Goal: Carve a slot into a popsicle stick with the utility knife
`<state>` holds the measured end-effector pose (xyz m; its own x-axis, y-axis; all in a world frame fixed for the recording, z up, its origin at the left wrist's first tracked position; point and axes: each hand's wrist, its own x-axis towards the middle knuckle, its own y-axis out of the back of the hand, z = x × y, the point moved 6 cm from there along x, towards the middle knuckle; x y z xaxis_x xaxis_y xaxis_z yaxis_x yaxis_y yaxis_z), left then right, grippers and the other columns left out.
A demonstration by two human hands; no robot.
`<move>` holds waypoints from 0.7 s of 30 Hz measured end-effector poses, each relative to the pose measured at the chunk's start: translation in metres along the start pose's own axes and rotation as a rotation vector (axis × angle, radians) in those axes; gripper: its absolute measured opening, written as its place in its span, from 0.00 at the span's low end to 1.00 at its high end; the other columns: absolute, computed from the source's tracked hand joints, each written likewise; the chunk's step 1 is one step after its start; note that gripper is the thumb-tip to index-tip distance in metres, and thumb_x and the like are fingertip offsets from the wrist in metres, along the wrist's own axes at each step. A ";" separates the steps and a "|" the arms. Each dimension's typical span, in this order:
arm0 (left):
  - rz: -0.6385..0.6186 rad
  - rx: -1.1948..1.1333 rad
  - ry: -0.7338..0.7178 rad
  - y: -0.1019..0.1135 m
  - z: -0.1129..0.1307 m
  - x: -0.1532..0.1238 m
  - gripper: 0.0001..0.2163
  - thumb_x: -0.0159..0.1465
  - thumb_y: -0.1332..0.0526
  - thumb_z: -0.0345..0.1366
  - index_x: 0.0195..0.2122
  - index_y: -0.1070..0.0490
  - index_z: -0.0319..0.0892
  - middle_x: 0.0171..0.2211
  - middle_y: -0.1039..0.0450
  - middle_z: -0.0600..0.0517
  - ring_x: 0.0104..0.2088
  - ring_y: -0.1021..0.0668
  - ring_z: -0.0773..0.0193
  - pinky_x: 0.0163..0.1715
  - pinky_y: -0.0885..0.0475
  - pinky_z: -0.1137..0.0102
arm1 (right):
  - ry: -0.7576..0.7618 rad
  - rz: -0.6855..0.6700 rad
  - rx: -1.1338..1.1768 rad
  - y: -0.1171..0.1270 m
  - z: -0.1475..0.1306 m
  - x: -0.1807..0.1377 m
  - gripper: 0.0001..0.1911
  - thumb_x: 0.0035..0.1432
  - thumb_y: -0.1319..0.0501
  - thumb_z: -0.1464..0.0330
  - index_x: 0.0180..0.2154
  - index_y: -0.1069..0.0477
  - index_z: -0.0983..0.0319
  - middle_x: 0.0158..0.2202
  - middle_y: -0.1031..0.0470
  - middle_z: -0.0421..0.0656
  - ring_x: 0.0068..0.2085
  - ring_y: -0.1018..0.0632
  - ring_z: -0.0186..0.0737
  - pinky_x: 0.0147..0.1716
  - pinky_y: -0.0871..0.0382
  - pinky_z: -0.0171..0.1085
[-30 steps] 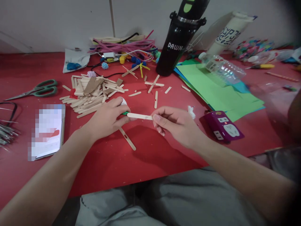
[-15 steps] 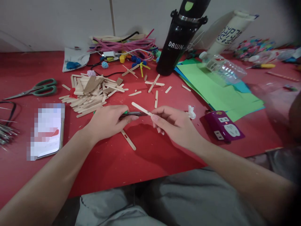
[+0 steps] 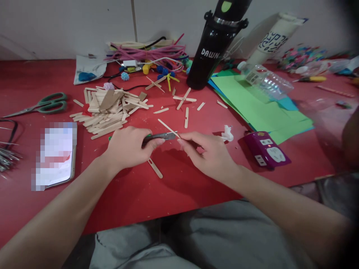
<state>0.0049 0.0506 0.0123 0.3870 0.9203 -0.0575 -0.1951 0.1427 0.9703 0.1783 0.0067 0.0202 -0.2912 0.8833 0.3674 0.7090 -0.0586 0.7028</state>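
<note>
My left hand (image 3: pixel 130 147) is closed around pliers (image 3: pixel 168 136) with dark jaws and bits of green on the handle; most of the handle is hidden in my palm. Between the thumb and fingers of my right hand (image 3: pixel 209 151) is a wooden craft stick (image 3: pixel 166 126), seen nearly edge-on and slanting up to the left. The jaws are right beside the stick's lower part; whether they touch it I cannot tell. Under my left hand, another craft stick (image 3: pixel 155 169) with a slot cut in it lies on the red table (image 3: pixel 123 201).
A heap of craft sticks (image 3: pixel 98 108) lies behind my left hand, with crossed sticks (image 3: pixel 184 99) farther right. Around them are scissors (image 3: pixel 53 102), a phone (image 3: pixel 58 155), a black bottle (image 3: pixel 214 48), green paper (image 3: pixel 252 101) and a purple power adapter (image 3: pixel 266 149).
The craft stick in my right hand has turned from its flat face to nearly edge-on. My right hand has rolled a little, and more of the pliers' jaws shows.
</note>
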 end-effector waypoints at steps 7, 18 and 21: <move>-0.028 0.010 0.034 -0.006 -0.002 0.000 0.27 0.62 0.55 0.59 0.24 0.29 0.44 0.21 0.29 0.47 0.25 0.28 0.58 0.22 0.49 0.68 | 0.057 0.026 -0.067 -0.006 0.004 -0.002 0.08 0.65 0.45 0.68 0.40 0.27 0.59 0.29 0.22 0.42 0.27 0.24 0.37 0.26 0.33 0.36; -0.029 0.033 0.052 -0.006 0.000 0.004 0.26 0.63 0.53 0.57 0.23 0.29 0.43 0.22 0.28 0.47 0.24 0.27 0.59 0.21 0.49 0.68 | 0.111 0.027 -0.183 -0.008 0.002 0.001 0.10 0.66 0.48 0.69 0.39 0.28 0.60 0.26 0.23 0.42 0.24 0.27 0.36 0.26 0.34 0.37; -0.040 0.031 0.058 -0.008 -0.001 0.005 0.26 0.63 0.53 0.57 0.23 0.29 0.43 0.22 0.28 0.47 0.24 0.27 0.59 0.21 0.49 0.68 | 0.127 0.020 -0.189 -0.009 0.002 0.000 0.10 0.66 0.49 0.70 0.39 0.28 0.60 0.26 0.24 0.42 0.23 0.28 0.36 0.26 0.35 0.36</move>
<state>0.0075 0.0542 0.0045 0.3411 0.9337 -0.1085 -0.1520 0.1687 0.9739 0.1731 0.0084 0.0129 -0.3651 0.8162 0.4478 0.5862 -0.1721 0.7917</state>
